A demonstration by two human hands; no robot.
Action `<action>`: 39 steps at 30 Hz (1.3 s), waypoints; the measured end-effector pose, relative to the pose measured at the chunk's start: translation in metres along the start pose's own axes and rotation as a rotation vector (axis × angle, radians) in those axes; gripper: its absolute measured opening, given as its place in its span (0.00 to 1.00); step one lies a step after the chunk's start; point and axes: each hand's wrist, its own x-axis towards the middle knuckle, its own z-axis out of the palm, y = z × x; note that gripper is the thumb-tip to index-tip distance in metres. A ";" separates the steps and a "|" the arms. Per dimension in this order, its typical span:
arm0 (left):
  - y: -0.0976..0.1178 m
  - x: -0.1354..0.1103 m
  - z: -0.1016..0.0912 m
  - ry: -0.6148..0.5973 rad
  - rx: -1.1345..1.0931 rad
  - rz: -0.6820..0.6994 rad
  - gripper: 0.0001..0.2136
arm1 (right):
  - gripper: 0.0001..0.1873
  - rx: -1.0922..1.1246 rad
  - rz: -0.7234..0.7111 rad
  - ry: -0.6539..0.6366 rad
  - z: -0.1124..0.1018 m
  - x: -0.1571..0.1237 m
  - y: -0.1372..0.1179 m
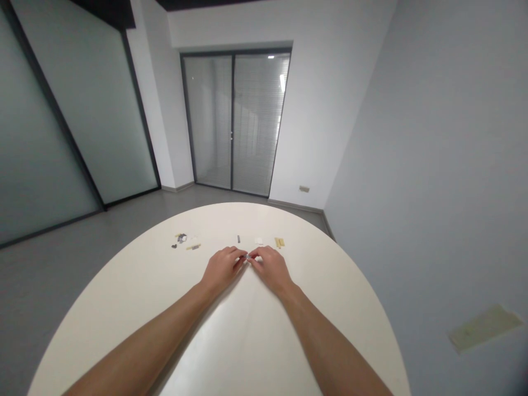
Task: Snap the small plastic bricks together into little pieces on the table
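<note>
My left hand point(223, 265) and my right hand point(270, 267) rest on a round white table point(136, 308) and meet fingertip to fingertip. Both pinch a tiny grey piece point(247, 256) between them; it is too small to name. Just beyond the hands lie a small dark strip point(238, 238), a small white piece point(258, 241) and a tan piece point(279, 242). Further left sits a cluster of small grey and dark parts point(180, 238) with a thin yellowish strip point(193, 247).
The table's far edge curves just past the small parts. Grey floor point(124, 220) lies beyond, with glass sliding doors point(235, 121) at the back, frosted glass panels on the left and a plain wall on the right.
</note>
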 end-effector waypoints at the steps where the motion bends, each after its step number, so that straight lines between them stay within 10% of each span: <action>1: 0.000 0.000 0.000 0.000 0.000 -0.001 0.11 | 0.05 -0.004 0.005 0.001 0.000 0.000 0.000; 39: 0.001 0.002 0.000 0.051 0.037 -0.016 0.11 | 0.08 -0.064 0.014 0.038 0.003 0.000 0.002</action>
